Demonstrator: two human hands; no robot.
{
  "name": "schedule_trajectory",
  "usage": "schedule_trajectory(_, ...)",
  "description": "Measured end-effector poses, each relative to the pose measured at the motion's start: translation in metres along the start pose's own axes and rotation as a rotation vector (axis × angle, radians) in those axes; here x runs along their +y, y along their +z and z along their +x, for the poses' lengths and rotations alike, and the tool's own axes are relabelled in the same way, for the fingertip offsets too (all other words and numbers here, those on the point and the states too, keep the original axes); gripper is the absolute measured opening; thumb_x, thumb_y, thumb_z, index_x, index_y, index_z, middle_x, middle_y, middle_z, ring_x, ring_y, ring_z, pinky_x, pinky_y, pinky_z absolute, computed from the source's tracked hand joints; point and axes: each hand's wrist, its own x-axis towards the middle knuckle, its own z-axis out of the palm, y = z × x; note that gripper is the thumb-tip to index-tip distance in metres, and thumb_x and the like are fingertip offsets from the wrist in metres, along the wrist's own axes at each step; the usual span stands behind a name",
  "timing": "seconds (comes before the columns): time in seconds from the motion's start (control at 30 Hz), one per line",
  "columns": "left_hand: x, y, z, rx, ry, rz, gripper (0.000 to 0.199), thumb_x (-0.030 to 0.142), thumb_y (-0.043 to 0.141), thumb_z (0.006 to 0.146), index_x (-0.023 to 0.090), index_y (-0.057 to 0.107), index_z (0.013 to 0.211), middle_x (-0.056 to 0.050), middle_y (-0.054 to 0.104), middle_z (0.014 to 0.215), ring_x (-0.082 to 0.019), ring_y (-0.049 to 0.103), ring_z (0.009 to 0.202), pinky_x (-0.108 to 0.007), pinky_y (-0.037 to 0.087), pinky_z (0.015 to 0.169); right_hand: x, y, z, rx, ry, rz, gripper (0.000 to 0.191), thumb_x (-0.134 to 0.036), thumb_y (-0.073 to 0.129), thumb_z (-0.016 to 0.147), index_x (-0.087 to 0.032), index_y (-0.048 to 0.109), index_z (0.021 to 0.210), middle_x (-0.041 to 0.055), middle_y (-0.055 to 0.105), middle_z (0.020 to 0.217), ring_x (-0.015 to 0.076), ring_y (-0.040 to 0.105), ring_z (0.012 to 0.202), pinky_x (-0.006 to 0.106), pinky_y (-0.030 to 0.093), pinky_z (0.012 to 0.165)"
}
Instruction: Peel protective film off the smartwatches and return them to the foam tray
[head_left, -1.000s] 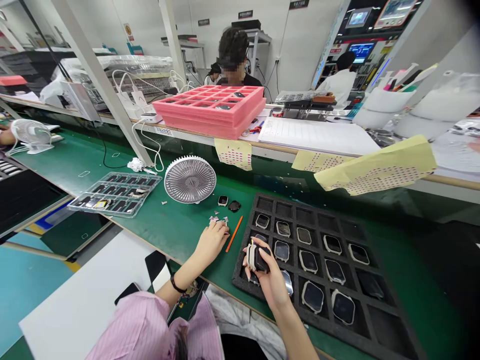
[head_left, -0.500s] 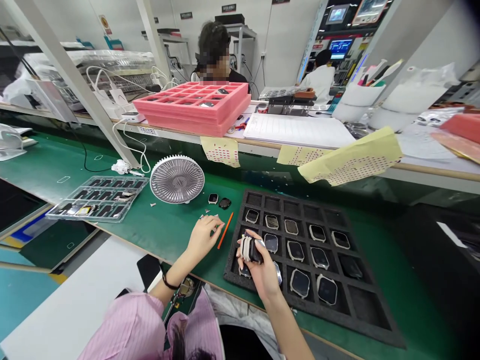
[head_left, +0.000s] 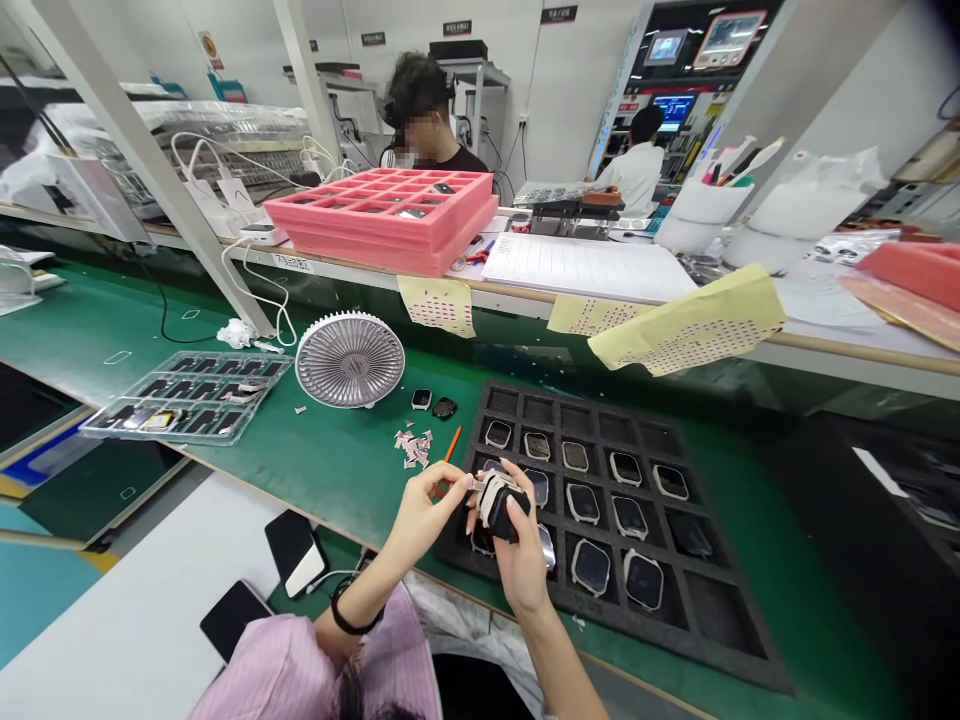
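smartwatch (head_left: 501, 507) | within fingers of right hand (head_left: 523, 565) | left hand (head_left: 424, 510) just beside

Watches (head_left: 591, 567) in tray (head_left: 720, 600), fan (head_left: 349, 360) left (on mat (head_left: 360, 480))

A pink shirt (head_left: 274, 672) with thin pale stripes covers the upper arms, a black band (head_left: 348, 612) circles the left wrist (head_left: 373, 592), and the right forearm (head_left: 564, 665) is bare.

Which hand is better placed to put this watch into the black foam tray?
Probably the right hand: it holds the watch and sits over the black foam tray. The left hand only pinches at the watch's edge.
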Motion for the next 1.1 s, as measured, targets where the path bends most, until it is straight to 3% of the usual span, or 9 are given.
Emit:
schedule_trajectory(0.2, -0.003, -0.003, 0.000, 0.031, 0.025, 0.059, 0.028, 0.041, 0.058, 0.082, 0.016, 0.063, 0.070, -0.005, 0.064, 0.074, -0.017, 0.059, 0.073, -0.027, 0.046, 0.067, -0.002, 0.002, 0.000, -0.019, -0.011, 0.035, 0.052, -0.041, 0.049, 0.088, -0.026, 0.037, 0.136, 0.0066, 0.064, 0.100, 0.0217, 0.062, 0.079, 0.037, 0.050, 0.065)
schedule_trajectory(0.43, 0.004, -0.001, -0.001, -0.057, 0.027, -0.019, 0.036, 0.046, 0.060, 0.081, 0.015, 0.060, 0.064, -0.004, 0.061, 0.072, -0.015, 0.057, 0.072, -0.025, 0.045, 0.065, 0.002, -0.004, -0.002, -0.030, 0.002, -0.069, 0.051, -0.041, 0.055, 0.084, -0.029, 0.044, 0.132, 0.0041, 0.062, 0.103, 0.0206, 0.060, 0.081, 0.036, 0.051, 0.072)
schedule_trajectory(0.53, 0.003, 0.004, -0.005, -0.138, -0.089, -0.276, 0.039, 0.053, 0.065, 0.076, 0.015, 0.060, 0.074, -0.003, 0.060, 0.077, -0.013, 0.056, 0.070, -0.024, 0.046, 0.065, 0.004, -0.005, -0.004, -0.053, -0.020, -0.029, 0.053, -0.044, 0.052, 0.084, -0.029, 0.042, 0.134, 0.0054, 0.060, 0.105, 0.0223, 0.060, 0.085, 0.038, 0.051, 0.076)
schedule_trajectory(0.67, -0.002, 0.014, -0.017, -0.205, -0.347, -0.574, 0.053, 0.062, 0.064, 0.073, 0.018, 0.060, 0.103, 0.004, 0.051, 0.064, -0.006, 0.042, 0.049, -0.020, 0.039, 0.051, 0.009, -0.008, -0.009, -0.059, -0.043, -0.045, 0.052, -0.045, 0.050, 0.085, -0.029, 0.043, 0.135, 0.0065, 0.059, 0.112, 0.0241, 0.057, 0.099, 0.041, 0.047, 0.087)
schedule_trajectory(0.8, -0.004, 0.017, -0.025, -0.227, -0.386, -0.627, 0.055, 0.061, 0.067, 0.071, 0.018, 0.059, 0.104, 0.005, 0.047, 0.061, -0.005, 0.038, 0.046, -0.018, 0.034, 0.045, 0.012, -0.007, -0.014, -0.094, -0.028, -0.046, 0.051, -0.045, 0.050, 0.085, -0.029, 0.045, 0.133, 0.0056, 0.060, 0.105, 0.0238, 0.057, 0.099, 0.040, 0.046, 0.090)
schedule_trajectory(0.93, -0.006, 0.004, -0.022, -0.264, -0.359, -0.519, 0.048, 0.058, 0.057, 0.080, 0.018, 0.055, 0.106, 0.006, 0.043, 0.060, -0.008, 0.044, 0.049, -0.019, 0.039, 0.048, 0.009, 0.002, -0.012, -0.105, 0.013, 0.013, 0.050, -0.042, 0.053, 0.084, -0.028, 0.045, 0.132, 0.0040, 0.061, 0.097, 0.0221, 0.059, 0.092, 0.037, 0.048, 0.082)
schedule_trajectory(1.0, -0.012, -0.008, -0.013, -0.234, -0.248, -0.313, 0.039, 0.054, 0.048, 0.087, 0.018, 0.055, 0.102, 0.002, 0.051, 0.071, -0.011, 0.052, 0.060, -0.023, 0.046, 0.056, 0.007, 0.007, -0.009, -0.099, 0.055, 0.052, 0.048, -0.039, 0.054, 0.085, -0.028, 0.043, 0.130, 0.0029, 0.062, 0.095, 0.0199, 0.060, 0.083, 0.036, 0.049, 0.076)
schedule_trajectory(1.03, -0.017, -0.016, -0.008, -0.171, -0.159, -0.158, 0.034, 0.049, 0.045, 0.090, 0.018, 0.056, 0.099, -0.001, 0.055, 0.081, -0.014, 0.056, 0.069, -0.026, 0.049, 0.064, 0.006, 0.008, -0.008, -0.088, 0.076, 0.066, 0.046, -0.038, 0.054, 0.086, -0.028, 0.043, 0.129, 0.0025, 0.063, 0.094, 0.0187, 0.060, 0.078, 0.035, 0.049, 0.073)
schedule_trajectory(1.1, -0.031, -0.032, 0.004, 0.067, 0.043, 0.235, 0.024, 0.038, 0.043, 0.092, 0.019, 0.057, 0.095, -0.006, 0.058, 0.098, -0.019, 0.057, 0.091, -0.031, 0.048, 0.080, 0.005, 0.010, -0.004, -0.056, 0.110, 0.081, 0.041, -0.038, 0.053, 0.087, -0.027, 0.043, 0.126, 0.0020, 0.064, 0.092, 0.0158, 0.059, 0.066, 0.034, 0.048, 0.067)
